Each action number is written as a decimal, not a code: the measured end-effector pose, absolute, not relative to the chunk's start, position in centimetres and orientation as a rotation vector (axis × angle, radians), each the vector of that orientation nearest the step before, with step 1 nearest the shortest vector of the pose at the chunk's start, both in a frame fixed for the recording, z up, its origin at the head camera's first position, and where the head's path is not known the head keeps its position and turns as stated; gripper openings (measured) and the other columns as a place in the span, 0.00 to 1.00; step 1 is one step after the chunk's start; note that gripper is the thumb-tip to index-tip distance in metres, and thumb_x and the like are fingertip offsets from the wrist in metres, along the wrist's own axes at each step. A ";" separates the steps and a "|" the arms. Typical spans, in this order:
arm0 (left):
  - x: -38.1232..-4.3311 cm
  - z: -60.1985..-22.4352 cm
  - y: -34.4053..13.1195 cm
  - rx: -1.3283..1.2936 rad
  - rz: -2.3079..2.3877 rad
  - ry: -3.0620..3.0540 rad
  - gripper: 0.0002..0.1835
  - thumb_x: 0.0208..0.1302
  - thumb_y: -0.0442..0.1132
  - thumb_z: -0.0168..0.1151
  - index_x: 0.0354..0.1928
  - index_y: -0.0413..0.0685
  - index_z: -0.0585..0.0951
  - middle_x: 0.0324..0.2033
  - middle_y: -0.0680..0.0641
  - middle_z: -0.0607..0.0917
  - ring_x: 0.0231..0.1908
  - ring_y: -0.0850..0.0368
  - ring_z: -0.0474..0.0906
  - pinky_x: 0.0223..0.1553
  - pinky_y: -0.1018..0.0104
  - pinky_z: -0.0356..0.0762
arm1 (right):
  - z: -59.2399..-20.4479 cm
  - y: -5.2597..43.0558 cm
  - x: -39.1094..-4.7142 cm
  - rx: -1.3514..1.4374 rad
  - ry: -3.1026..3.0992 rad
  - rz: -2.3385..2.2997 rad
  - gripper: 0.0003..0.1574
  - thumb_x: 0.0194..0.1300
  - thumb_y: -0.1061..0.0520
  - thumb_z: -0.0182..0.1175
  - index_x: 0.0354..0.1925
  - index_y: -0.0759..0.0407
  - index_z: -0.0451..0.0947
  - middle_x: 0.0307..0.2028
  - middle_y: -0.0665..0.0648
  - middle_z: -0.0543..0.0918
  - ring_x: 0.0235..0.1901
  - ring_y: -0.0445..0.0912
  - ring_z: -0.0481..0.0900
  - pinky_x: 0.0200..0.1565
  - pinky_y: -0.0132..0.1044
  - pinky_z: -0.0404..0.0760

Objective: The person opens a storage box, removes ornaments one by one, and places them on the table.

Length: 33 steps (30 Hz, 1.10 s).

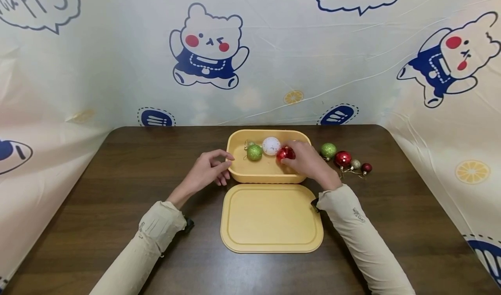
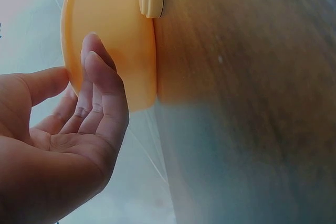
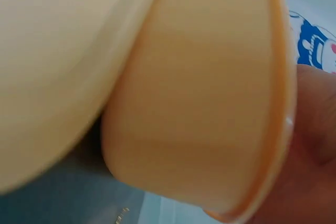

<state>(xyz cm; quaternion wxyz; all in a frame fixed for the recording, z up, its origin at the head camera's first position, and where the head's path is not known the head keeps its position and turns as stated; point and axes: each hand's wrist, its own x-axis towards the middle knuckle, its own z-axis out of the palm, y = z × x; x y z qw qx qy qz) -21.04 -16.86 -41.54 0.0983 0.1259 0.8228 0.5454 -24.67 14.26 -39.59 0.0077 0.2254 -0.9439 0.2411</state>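
Note:
A yellow box (image 1: 267, 178) stands on the table with a white speckled ball (image 1: 271, 145), a green glitter bauble (image 1: 254, 152) and a small pale bauble (image 1: 250, 144) inside. My right hand (image 1: 307, 158) reaches in over the right end and holds a shiny red bauble (image 1: 284, 154) low in the box. In the right wrist view the box wall hides most of that hand (image 3: 315, 145). At the left end, my left hand (image 1: 209, 169) has its fingers loosely bent beside the outer wall. The left wrist view shows the thumb (image 2: 50, 82) right at the rim.
Right of the box lie a green bauble (image 1: 328, 150), a red bauble (image 1: 342, 159), a small gold bauble (image 1: 355, 164) and a small dark red one (image 1: 366, 168). A yellow lid (image 1: 272, 219) lies flat in front of the box. A printed curtain (image 1: 266, 68) hangs behind the table.

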 end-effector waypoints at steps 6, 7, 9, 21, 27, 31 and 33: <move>-21.0 -41.4 -16.8 0.372 1.615 2.430 0.14 0.74 0.38 0.58 0.56 0.39 0.78 0.26 0.33 0.84 0.21 0.43 0.82 0.24 0.54 0.84 | -38.3 15.5 -24.6 0.682 -2.877 0.881 0.22 0.65 0.56 0.68 0.55 0.63 0.79 0.46 0.62 0.84 0.44 0.54 0.82 0.48 0.50 0.82; -21.0 -41.4 -16.8 0.371 1.613 2.430 0.14 0.74 0.38 0.58 0.56 0.39 0.78 0.26 0.33 0.85 0.22 0.43 0.83 0.24 0.54 0.84 | -38.1 15.7 -24.6 0.675 -2.870 0.904 0.23 0.65 0.56 0.68 0.56 0.63 0.78 0.47 0.63 0.84 0.44 0.55 0.82 0.48 0.50 0.82; -21.0 -41.4 -16.8 0.372 1.612 2.433 0.14 0.74 0.38 0.58 0.56 0.38 0.78 0.26 0.34 0.85 0.22 0.42 0.83 0.24 0.53 0.84 | -37.8 16.0 -24.6 0.656 -2.866 0.938 0.25 0.66 0.57 0.67 0.59 0.63 0.75 0.48 0.65 0.84 0.44 0.56 0.82 0.48 0.50 0.83; -20.8 -41.3 -16.8 0.359 1.613 2.435 0.15 0.73 0.40 0.59 0.56 0.39 0.78 0.27 0.34 0.85 0.24 0.37 0.82 0.26 0.47 0.84 | -37.1 16.5 -24.3 0.623 -2.848 1.086 0.25 0.69 0.59 0.63 0.62 0.58 0.73 0.52 0.65 0.82 0.48 0.58 0.82 0.51 0.53 0.82; -21.0 -41.5 -16.8 0.369 1.600 2.443 0.15 0.74 0.39 0.58 0.56 0.39 0.78 0.25 0.36 0.85 0.22 0.43 0.83 0.25 0.52 0.84 | -37.0 16.6 -24.4 0.644 -2.828 1.054 0.22 0.71 0.58 0.62 0.61 0.59 0.77 0.54 0.63 0.82 0.48 0.55 0.82 0.51 0.51 0.82; -21.0 -41.6 -16.8 0.373 1.598 2.446 0.14 0.74 0.39 0.58 0.55 0.39 0.78 0.25 0.37 0.85 0.21 0.43 0.83 0.25 0.52 0.84 | -36.9 16.6 -24.2 0.660 -2.839 1.062 0.25 0.68 0.58 0.65 0.62 0.59 0.77 0.55 0.63 0.81 0.48 0.55 0.81 0.52 0.53 0.82; -21.0 -41.6 -16.9 0.375 1.598 2.447 0.14 0.74 0.39 0.58 0.55 0.39 0.78 0.25 0.37 0.85 0.22 0.43 0.83 0.25 0.50 0.84 | -36.8 16.6 -24.2 0.687 -2.839 1.069 0.27 0.65 0.58 0.67 0.62 0.60 0.77 0.55 0.64 0.80 0.48 0.56 0.82 0.52 0.53 0.82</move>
